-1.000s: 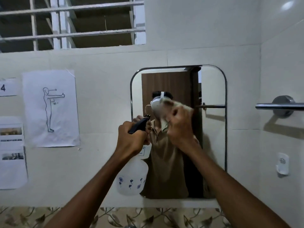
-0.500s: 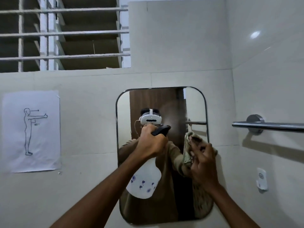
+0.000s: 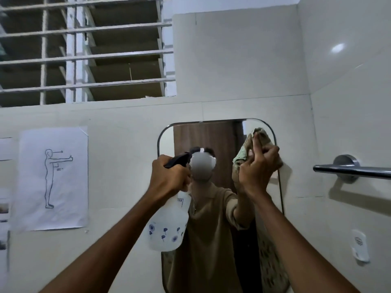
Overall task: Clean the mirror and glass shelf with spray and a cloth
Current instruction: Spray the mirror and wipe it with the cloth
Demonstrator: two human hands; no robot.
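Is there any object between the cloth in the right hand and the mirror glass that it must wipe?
Nothing visible. The right hand holds the cloth up at the mirror, near its top right corner. The spray bottle, in the left hand, hangs further left.

I log: barred window (image 3: 84, 49), upper left, white bars. Paper sheet (image 3: 54, 178) with standing-figure line drawing taped to tiled wall (image 3: 243, 60), left. More sheets (image 3: 4, 208) at left edge, partly cut off. Metal towel bar (image 3: 351, 171) on right wall; small white hook (image 3: 359, 248) below it.
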